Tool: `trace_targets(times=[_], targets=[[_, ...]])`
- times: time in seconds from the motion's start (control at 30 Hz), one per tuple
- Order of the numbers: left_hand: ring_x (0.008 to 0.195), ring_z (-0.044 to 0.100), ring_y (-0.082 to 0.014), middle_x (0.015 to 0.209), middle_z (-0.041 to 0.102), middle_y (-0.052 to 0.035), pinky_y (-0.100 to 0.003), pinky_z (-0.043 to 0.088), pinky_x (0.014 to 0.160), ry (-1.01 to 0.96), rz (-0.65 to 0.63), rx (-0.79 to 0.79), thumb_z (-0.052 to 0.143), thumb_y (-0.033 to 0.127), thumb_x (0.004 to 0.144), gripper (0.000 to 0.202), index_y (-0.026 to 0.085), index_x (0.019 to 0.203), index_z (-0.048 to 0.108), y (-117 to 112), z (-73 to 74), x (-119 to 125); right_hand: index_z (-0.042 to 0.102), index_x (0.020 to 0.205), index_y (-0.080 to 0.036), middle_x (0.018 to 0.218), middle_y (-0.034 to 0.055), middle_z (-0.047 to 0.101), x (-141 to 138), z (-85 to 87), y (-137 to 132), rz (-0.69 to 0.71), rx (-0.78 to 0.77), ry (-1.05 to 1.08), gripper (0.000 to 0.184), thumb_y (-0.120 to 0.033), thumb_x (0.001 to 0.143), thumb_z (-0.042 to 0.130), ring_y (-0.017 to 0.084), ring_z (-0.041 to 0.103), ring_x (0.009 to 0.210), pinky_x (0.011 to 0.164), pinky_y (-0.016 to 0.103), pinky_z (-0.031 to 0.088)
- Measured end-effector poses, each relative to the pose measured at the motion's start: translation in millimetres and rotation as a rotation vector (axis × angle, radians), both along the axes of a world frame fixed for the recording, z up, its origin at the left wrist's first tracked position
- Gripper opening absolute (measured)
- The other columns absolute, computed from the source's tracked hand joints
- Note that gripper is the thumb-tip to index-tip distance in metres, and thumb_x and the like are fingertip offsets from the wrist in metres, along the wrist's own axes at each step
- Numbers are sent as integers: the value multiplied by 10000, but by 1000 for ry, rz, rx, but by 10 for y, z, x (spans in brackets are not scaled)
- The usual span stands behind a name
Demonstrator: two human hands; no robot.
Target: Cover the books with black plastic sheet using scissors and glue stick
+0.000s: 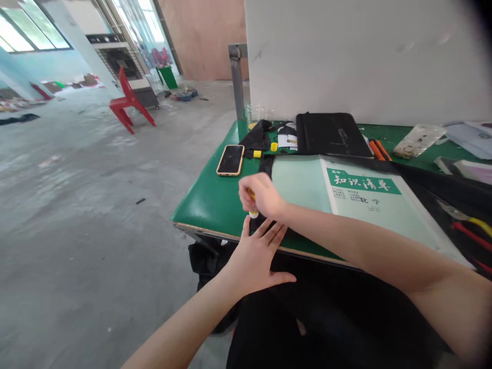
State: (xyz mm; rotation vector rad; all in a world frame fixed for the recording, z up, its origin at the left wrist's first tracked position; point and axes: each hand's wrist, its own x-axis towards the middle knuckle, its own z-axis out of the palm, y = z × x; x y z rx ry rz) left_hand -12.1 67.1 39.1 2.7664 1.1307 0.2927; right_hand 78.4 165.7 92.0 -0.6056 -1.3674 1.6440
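Observation:
My right hand [261, 196] is closed around a yellow glue stick [252, 213], its white end pointing down at a strip of black fabric [258, 224] by the table's front edge. Fingers spread, my left hand [258, 256] presses its fingertips on that fabric just in front of the glue stick. The fabric lies under and around a pale green book [300, 179] with a darker green title band. My right forearm crosses over the book's lower part. A yellow cap [274, 147] sits farther back, near another small yellow piece [257, 154].
On the green table [203, 192] lie a phone [230, 160], a black notebook [332, 134], orange-handled tools [380, 150], a clear bag [421, 140] and red-and-yellow scissors [471, 233]. A white panel [361, 61] stands behind. A red chair [128, 100] is on the floor at left.

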Motion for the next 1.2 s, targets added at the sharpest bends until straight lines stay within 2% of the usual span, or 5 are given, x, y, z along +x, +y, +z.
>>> trace_targets(times=[0.13, 0.27, 0.53, 1.1, 1.2], targets=[[1392, 202, -307, 1480, 338, -109, -603, -42, 1102, 0, 6, -18, 272, 777, 797, 905, 150, 1451, 269, 13, -18, 2, 366, 440, -179, 389, -56, 334, 14, -131, -1, -1, 77, -106, 296, -133, 732, 381, 44, 266, 374, 367, 188, 202], [1403, 162, -309, 1509, 271, -103, -616, -58, 1091, 10, -12, -13, 252, 770, 806, 914, 142, 1469, 209, 24, -35, -5, 375, 445, -178, 405, -48, 353, 69, -74, 16, -34, 222, -123, 322, -152, 766, 379, 49, 309, 402, 394, 190, 243], [1375, 233, -317, 1470, 358, -107, -610, -27, 1101, 42, 12, 7, 325, 731, 820, 857, 159, 1455, 265, 27, -53, -10, 369, 443, -180, 427, -36, 376, 3, -175, 47, -8, 306, -208, 326, -141, 766, 365, 59, 338, 436, 428, 198, 280], [1394, 189, -323, 1480, 333, -126, -619, -2, 1098, 46, 10, 44, 383, 696, 819, 860, 142, 1461, 240, 18, -65, -3, 356, 467, -195, 390, -56, 329, 50, -82, 26, -87, 96, -85, 299, -167, 765, 354, 57, 272, 379, 375, 198, 233], [1387, 218, -301, 1470, 354, -121, -610, -31, 1101, 30, 18, 18, 408, 658, 832, 817, 143, 1450, 267, 18, -68, -1, 370, 447, -186, 411, -38, 376, 112, -115, 13, -107, 202, -207, 311, -152, 757, 367, 61, 328, 416, 409, 197, 270]])
